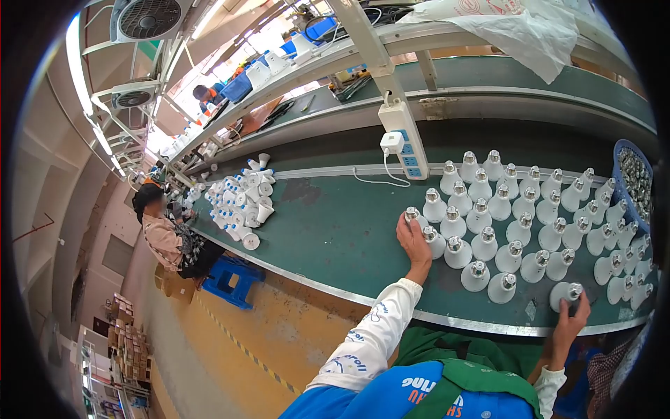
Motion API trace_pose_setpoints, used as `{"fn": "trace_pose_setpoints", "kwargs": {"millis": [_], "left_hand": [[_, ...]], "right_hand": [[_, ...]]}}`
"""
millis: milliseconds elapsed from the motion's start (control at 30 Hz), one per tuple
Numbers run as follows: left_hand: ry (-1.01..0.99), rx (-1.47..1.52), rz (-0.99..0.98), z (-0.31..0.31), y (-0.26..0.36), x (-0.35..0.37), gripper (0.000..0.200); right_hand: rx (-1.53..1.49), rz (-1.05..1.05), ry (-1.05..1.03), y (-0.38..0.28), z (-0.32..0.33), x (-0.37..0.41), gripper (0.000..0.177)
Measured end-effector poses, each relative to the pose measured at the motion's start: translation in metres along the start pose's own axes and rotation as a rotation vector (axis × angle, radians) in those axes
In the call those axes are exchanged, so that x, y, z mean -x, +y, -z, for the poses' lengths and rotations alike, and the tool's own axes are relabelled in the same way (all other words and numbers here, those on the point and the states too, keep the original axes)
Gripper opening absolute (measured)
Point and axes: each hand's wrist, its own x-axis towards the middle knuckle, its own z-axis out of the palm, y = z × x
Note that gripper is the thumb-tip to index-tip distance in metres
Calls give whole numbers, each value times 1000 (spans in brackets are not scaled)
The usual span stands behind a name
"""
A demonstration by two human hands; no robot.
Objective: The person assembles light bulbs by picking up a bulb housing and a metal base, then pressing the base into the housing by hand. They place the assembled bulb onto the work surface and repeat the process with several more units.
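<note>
I note the left hand (pixel 414 242) just below the power strip (pixel 405 143), fingers extended, flat against the end bulb (pixel 412 216) of the bulb cluster (pixel 520 223) on the green counter (pixel 335 230). The right hand (pixel 571 322) is well right of the strip, fingertips spread on a tipped bulb (pixel 565 293) (I cannot tell whether it grips).
</note>
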Motion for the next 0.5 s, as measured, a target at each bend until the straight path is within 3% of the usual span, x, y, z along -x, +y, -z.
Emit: {"fn": "trace_pose_setpoints", "kwargs": {"millis": [33, 167, 300, 367, 467, 500], "left_hand": [[2, 0, 0, 0, -1, -1, 45], [7, -9, 5, -1, 0, 0, 44], [-2, -11, 36, 0, -1, -2, 43], [46, 99, -41, -6, -22, -4, 43], [-4, 204, -47, -4, -28, -5, 45], [-66, 263, 33, -1, -21, -6, 43]], "right_hand": [[101, 77, 49, 8, 6, -8, 44], [270, 64, 174, 44, 27, -38, 44], [196, -46, 234, 80, 24, -48, 46], [197, -68, 227, 89, 21, -44, 47], [170, -36, 354, 33, 23, -31, 57], [154, -11, 395, 16, 25, -26, 57]]}}
